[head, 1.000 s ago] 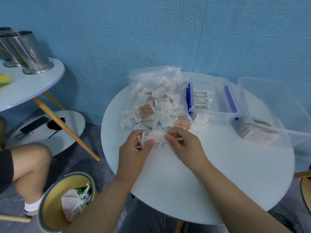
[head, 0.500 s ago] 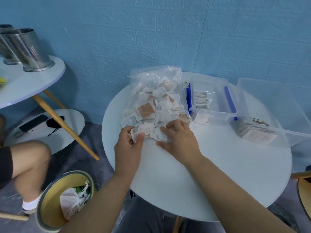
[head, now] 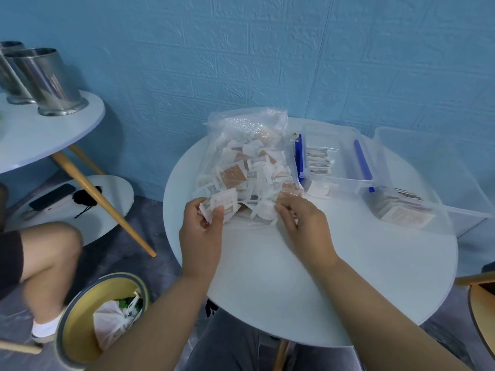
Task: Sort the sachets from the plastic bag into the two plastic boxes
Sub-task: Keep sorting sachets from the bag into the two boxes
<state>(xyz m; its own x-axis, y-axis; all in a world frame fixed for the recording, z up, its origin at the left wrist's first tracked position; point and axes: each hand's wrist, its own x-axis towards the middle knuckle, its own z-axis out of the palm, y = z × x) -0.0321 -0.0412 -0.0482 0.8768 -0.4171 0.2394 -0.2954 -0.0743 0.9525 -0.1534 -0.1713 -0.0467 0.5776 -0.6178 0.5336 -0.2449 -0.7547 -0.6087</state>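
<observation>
Since half a second ago the right hand [head: 304,223] has come off the heap it lay flat on. It now sits at the right of the plastic bag's [head: 246,156] mouth with its fingers curled. The left hand [head: 202,231] has raised its small stack of sachets [head: 223,204] at the left of the same mouth.

The left thumb presses on the front of the stack and the other fingers are curled behind it, so the stack is clamped between them. It stands just above the loose sachets [head: 261,210] spilling from the bag's mouth. The right fingertips [head: 281,207] touch these loose sachets, but whether they pinch one cannot be told.

The top sachet of the stack is white with grey print that begins with a capital S; the rest is too blurred to read. Through the bag show white sachets and brown ones with pale dots.

Just right of the bag stands a clear box with blue clips [head: 375,148], sachets on edge inside it. Farther right of the bag is a larger clear box [head: 428,162] with flat sachets. All rest on the round table [head: 348,277].
</observation>
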